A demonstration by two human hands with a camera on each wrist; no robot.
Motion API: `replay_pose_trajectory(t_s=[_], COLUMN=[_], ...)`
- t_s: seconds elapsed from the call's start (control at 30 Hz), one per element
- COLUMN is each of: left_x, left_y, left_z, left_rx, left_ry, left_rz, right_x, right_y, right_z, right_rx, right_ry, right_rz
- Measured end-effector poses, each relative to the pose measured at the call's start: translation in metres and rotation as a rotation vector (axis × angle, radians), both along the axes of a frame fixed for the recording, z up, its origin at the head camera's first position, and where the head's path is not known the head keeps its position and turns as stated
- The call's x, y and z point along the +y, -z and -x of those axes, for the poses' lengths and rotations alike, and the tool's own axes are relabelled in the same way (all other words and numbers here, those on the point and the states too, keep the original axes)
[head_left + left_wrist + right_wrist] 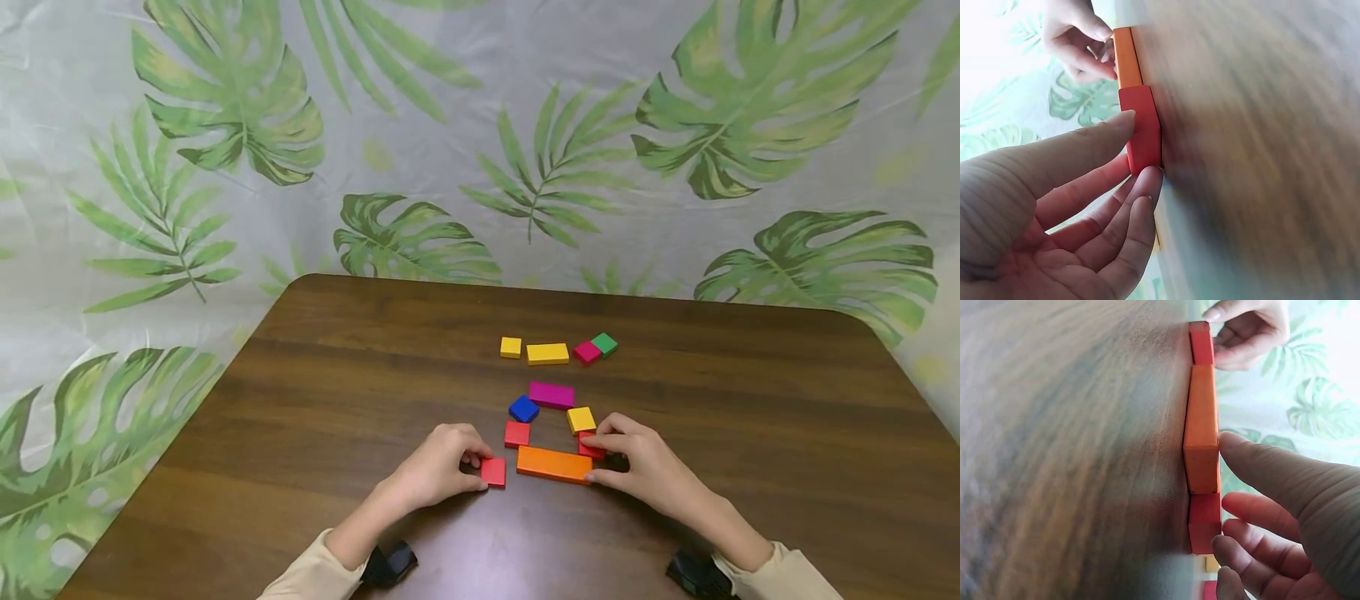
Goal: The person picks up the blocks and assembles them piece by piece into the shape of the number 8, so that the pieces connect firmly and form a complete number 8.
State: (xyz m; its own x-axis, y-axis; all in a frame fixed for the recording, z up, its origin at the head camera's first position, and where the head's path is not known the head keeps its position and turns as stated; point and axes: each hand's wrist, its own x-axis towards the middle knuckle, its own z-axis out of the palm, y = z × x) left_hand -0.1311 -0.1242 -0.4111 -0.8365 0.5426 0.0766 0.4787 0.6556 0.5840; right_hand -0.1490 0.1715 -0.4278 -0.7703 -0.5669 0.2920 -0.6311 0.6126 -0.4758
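We are seeing the left hand [438, 467] low in the middle of the frame, with its thumb and fingers pinching a left red block [493, 472]; this block is sitting just left of the long orange block [554, 464], and we are spotting a thin gap between them from the head; the right hand [651, 462] is resting right of the middle, its thumb touching the orange block and a finger touching the right red block [589, 446]; we cannot tell if it is squeezing them or just pressing.

We are guessing the work is partly done; the orange block is lying along the bottom of a ring, the upper red block [517, 433] and blue block [523, 408] are making its left side, the yellow square [581, 420] is helping on the right, and the purple bar [552, 394] is topping it; the left red block is not let go yet, so we are thinking its placing is left; a small yellow block [511, 347], long yellow block [547, 354], pink block [588, 352] and green block [604, 344] are lying higher up.

We are seeing the table's [300, 400] far edge above them, with side edges well out to the left and right; wide brown wood is giving both hands room outward, but the middle is looking tight.
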Motion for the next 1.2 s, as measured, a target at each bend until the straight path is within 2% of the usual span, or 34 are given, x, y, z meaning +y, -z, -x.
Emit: replay_pose_trajectory(t_s=[0.3,0.43,0.77,1.0,1.2], left_x=[0.009,0.011,0.016,0.018,0.018], left_y=[-0.001,-0.001,0.002,0.002,0.001], left_z=[-0.004,-0.006,-0.013,-0.008,-0.007], left_rx=[0.001,-0.027,-0.019,0.012,-0.005], left_ry=[0.024,0.026,0.006,0.005,0.011], left_rz=[0.009,0.009,0.009,-0.015,-0.001], right_x=[-0.001,-0.002,-0.002,-0.001,0.001], right_y=[-0.002,0.001,0.004,0.001,0.002], right_z=[0.004,0.004,0.000,0.002,0.002], right_rx=[0.003,-0.006,-0.036,-0.008,0.027], right_ry=[-0.009,-0.011,-0.009,-0.001,-0.010], right_rz=[0.001,-0.006,-0.003,-0.015,0.005])
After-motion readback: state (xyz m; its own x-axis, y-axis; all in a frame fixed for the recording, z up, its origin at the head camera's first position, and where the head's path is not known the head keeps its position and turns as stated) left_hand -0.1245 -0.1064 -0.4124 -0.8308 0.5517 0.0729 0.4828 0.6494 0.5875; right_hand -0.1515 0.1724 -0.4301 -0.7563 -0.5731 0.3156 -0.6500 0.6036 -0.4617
